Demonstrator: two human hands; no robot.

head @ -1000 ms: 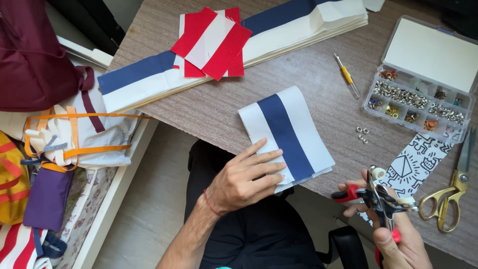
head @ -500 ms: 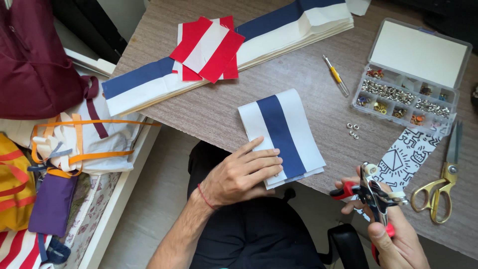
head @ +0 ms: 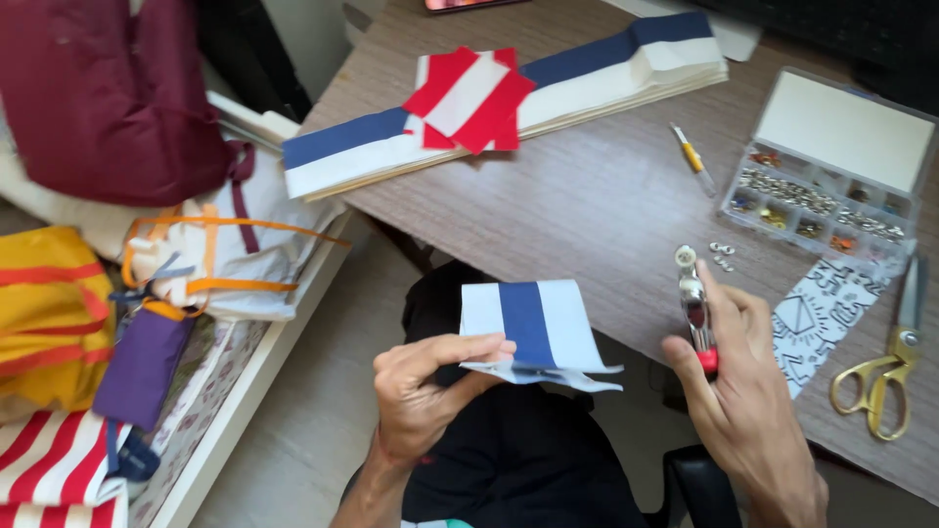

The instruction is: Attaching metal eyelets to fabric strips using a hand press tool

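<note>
My left hand (head: 423, 391) pinches the near edge of a folded white fabric piece with a blue middle stripe (head: 533, 330), held off the table above my lap. My right hand (head: 745, 409) grips a metal punch-type pliers with red handles (head: 694, 305), its head pointing up and away beside the fabric's right edge. The two hands are apart, with the fabric between them.
On the brown table (head: 587, 205) lie a long blue-and-white fabric stack (head: 587, 83), red-and-white pieces (head: 469, 98), a yellow-handled tool (head: 693, 156), an open box of eyelets (head: 831, 186), loose rings (head: 722, 254), a patterned strip (head: 812, 313) and gold scissors (head: 880, 376). Cloth bags (head: 147, 293) pile at left.
My left hand has lifted the striped fabric off the table toward my lap. My right hand has turned the pliers upright and moved them up beside it. The view shifted.
</note>
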